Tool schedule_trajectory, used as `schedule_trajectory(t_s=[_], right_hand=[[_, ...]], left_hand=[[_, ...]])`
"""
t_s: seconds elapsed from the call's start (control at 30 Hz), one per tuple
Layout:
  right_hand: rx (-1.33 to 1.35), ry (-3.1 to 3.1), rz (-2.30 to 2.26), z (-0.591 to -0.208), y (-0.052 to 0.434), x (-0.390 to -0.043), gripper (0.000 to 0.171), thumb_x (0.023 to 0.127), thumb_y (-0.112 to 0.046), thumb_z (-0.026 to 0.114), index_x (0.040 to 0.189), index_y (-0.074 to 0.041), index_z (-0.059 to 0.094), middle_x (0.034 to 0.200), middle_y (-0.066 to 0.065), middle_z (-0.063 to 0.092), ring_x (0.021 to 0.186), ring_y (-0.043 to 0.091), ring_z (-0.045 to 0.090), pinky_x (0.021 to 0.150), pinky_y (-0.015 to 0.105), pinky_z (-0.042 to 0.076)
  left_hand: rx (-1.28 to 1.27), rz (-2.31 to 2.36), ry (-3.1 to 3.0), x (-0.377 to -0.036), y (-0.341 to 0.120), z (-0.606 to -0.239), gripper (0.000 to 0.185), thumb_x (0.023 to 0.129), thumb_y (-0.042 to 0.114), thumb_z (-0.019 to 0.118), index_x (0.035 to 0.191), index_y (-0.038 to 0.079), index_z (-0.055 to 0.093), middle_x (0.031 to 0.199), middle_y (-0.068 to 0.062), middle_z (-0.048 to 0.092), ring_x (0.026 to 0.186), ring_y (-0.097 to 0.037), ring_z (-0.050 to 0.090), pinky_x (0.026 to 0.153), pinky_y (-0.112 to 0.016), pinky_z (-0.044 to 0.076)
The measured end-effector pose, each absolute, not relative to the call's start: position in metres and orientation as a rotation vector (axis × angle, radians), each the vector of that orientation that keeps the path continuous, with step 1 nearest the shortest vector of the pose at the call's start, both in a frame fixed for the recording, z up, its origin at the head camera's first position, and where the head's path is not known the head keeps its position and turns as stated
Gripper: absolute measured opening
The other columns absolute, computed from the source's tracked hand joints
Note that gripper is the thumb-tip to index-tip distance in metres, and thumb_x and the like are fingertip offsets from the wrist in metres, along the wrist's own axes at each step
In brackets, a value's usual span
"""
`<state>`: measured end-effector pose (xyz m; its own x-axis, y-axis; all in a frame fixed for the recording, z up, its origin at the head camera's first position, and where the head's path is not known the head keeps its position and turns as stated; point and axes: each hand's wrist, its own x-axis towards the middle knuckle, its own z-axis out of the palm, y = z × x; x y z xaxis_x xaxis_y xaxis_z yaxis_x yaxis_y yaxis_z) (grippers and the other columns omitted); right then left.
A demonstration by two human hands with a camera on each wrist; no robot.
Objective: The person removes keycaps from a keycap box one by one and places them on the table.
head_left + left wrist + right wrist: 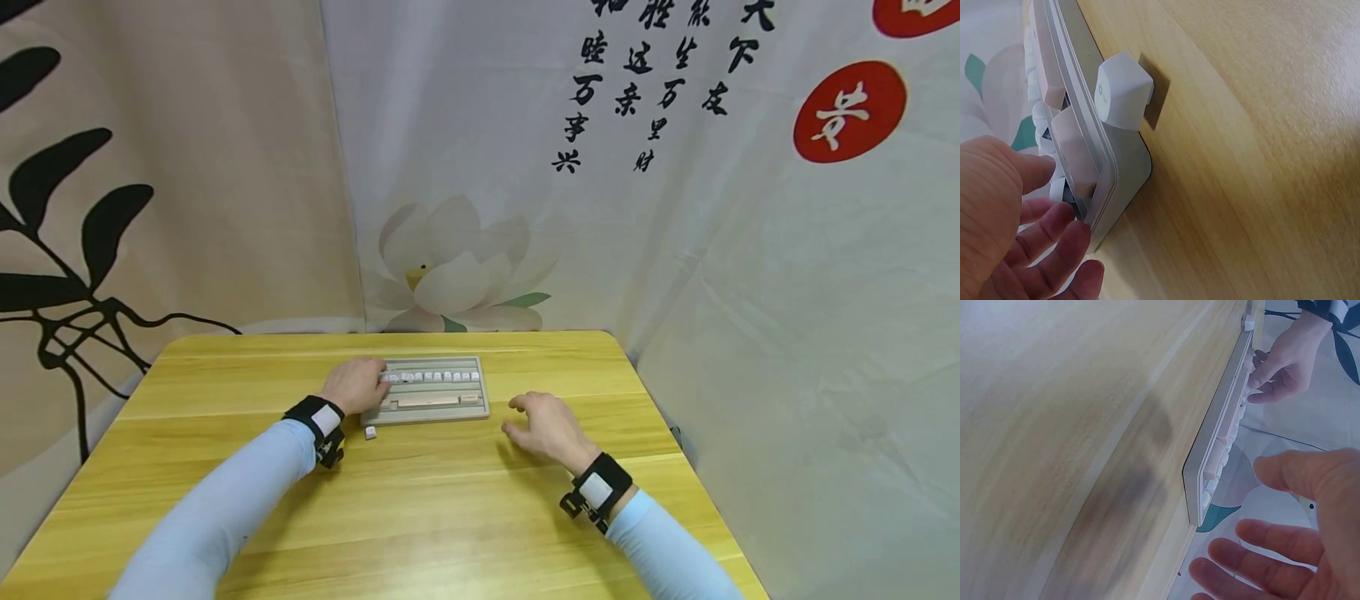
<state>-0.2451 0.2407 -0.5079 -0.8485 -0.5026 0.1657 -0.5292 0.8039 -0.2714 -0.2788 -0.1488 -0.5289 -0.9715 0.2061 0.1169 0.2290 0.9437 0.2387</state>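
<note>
Left hand point(358, 385), fingers point(1054, 240) loosely curled, touches the keyboard's point(435, 392) nine-o'clock end. Right hand point(546, 427) hovers at three o'clock, fingers point(1275, 544) spread, holding nothing. A loose keycap point(370, 432) lies on the bench point(450, 500).

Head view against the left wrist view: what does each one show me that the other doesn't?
Only the head view shows the right hand open and hovering above the table, right of the keyboard, plus the row of white keycaps and the printed backdrop. Only the left wrist view shows the marking on the loose keycap and the keyboard's front edge close up. Both show the left hand at the keyboard's left end, with the loose keycap beside the keyboard.
</note>
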Motion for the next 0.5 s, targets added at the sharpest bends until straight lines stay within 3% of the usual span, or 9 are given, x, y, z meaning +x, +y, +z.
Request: schedule_trajectory(t_s=[0.5], right_hand=[[0.841, -2.897, 0.493, -0.5087, 0.241, -0.2433, 0.04, 0.099, -0.034, 0.084, 0.126, -0.005, 0.081, 0.117, 0.015, 0.085, 0.104, 0.032, 0.082, 0.089, 0.047, 0.067]], left_hand=[[-0.325, -0.356, -3.021, -0.285, -0.1505, -0.538, 0.021, 0.105, 0.021, 0.075, 0.088, 0.009, 0.07, 0.078, -0.004, 0.066, 0.071, -0.02, 0.06, 0.061, -0.039, 0.048]])
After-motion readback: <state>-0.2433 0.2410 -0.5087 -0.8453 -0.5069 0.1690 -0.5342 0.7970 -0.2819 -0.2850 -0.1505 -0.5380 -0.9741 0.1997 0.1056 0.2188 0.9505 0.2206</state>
